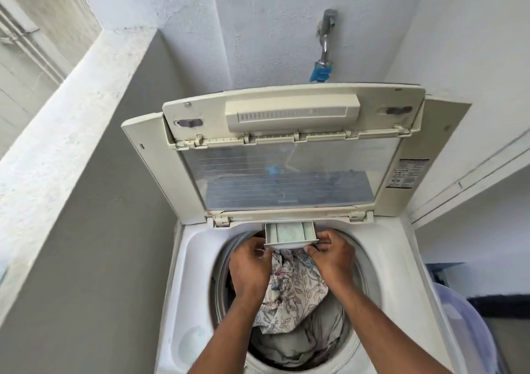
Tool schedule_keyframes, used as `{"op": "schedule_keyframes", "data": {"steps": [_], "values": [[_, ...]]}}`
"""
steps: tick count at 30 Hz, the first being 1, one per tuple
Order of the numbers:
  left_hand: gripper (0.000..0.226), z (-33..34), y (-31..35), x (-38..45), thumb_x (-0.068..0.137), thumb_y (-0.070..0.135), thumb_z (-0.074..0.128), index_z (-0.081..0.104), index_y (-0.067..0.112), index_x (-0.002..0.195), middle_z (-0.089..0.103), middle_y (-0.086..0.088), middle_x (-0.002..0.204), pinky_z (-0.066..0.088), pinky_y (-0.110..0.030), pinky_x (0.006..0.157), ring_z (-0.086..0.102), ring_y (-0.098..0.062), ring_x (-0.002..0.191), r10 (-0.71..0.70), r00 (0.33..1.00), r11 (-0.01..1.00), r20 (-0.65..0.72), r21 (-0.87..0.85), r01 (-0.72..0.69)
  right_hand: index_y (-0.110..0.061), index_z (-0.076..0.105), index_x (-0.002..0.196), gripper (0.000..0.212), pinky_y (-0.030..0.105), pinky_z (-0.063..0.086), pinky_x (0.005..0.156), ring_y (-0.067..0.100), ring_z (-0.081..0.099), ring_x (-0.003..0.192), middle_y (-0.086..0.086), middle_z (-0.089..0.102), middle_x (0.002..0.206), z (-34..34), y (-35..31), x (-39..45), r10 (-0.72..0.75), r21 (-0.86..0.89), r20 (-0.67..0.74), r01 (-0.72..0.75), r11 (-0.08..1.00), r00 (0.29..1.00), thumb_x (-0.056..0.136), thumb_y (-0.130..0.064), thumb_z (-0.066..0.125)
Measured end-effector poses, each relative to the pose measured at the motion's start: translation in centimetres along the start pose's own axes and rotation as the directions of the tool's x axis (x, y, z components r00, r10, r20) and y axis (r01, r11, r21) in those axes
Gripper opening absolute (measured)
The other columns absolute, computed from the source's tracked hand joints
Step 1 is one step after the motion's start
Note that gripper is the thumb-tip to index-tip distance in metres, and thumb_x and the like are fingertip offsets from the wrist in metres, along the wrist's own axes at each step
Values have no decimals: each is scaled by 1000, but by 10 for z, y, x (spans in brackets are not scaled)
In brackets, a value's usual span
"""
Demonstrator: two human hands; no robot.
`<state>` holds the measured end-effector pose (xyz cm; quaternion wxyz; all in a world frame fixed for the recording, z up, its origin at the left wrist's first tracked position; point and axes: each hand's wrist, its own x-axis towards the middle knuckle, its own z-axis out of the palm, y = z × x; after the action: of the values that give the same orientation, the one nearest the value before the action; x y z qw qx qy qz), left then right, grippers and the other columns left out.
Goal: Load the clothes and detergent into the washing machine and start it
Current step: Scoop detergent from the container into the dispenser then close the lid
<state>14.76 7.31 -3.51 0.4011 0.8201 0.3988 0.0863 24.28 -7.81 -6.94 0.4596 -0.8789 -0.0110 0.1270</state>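
Observation:
A white top-loading washing machine (pixel 183 287) stands with its folding lid (pixel 289 170) raised against the wall. Its drum holds clothes: a floral patterned cloth (pixel 292 290) on top of grey fabric (pixel 298 342). At the back rim of the opening a small detergent drawer (pixel 289 232) is pulled out, with pale greenish powder inside. My left hand (pixel 249 264) grips the drawer's left front corner. My right hand (pixel 334 254) grips its right front corner. Both arms reach over the drum.
A metal tap (pixel 325 43) with a blue hose connector sticks out of the wall above the lid. A concrete ledge (pixel 71 109) runs along the left. A translucent purple plastic basket (pixel 470 325) sits to the right of the machine.

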Motion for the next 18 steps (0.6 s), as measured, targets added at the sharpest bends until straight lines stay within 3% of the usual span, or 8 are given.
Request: {"op": "schedule_keyframes", "data": {"steps": [5, 10, 13, 16, 18], "values": [[21, 9, -6, 6, 86, 21, 86, 81, 19, 107, 81, 10, 94, 48, -3, 71, 71, 5, 79, -36, 999, 999, 25, -16, 36, -15, 73, 98, 29, 28, 64, 63, 5, 75, 78, -6, 78, 89, 6, 11, 0, -14, 48, -42, 15, 999, 999, 76, -6, 90], [15, 12, -7, 15, 90, 15, 82, 81, 12, 105, 71, 16, 81, 44, 1, 55, 65, 14, 58, -66, 997, 996, 30, -63, 68, -15, 73, 96, 25, 29, 65, 62, 3, 75, 76, -8, 77, 86, 10, 15, 2, -31, 65, -42, 34, 997, 999, 79, -4, 88], [17, 15, -5, 18, 90, 12, 82, 80, 11, 107, 73, 13, 83, 45, 2, 57, 66, 12, 60, -65, 998, 995, 20, -79, 67, -13, 74, 96, 24, 23, 63, 65, 0, 75, 76, -7, 78, 85, 12, 13, 5, -39, 79, -60, 44, 996, 997, 80, -1, 86], [19, 17, -7, 21, 88, 15, 83, 81, 14, 107, 79, 10, 91, 48, 1, 67, 69, 8, 77, -68, 998, 994, -13, -91, 67, -15, 74, 94, 24, 16, 60, 64, -4, 74, 73, -10, 77, 82, 13, 10, 8, -38, 85, -74, 44, 995, 997, 80, 0, 86], [20, 20, -7, 23, 88, 17, 84, 80, 14, 108, 80, 8, 92, 57, -10, 76, 72, 2, 81, -81, 996, 989, -34, -125, 76, -20, 72, 92, 28, 19, 62, 66, -2, 74, 73, -11, 76, 81, 14, 7, 10, -45, 98, -85, 53, 994, 995, 80, 1, 86]]}}
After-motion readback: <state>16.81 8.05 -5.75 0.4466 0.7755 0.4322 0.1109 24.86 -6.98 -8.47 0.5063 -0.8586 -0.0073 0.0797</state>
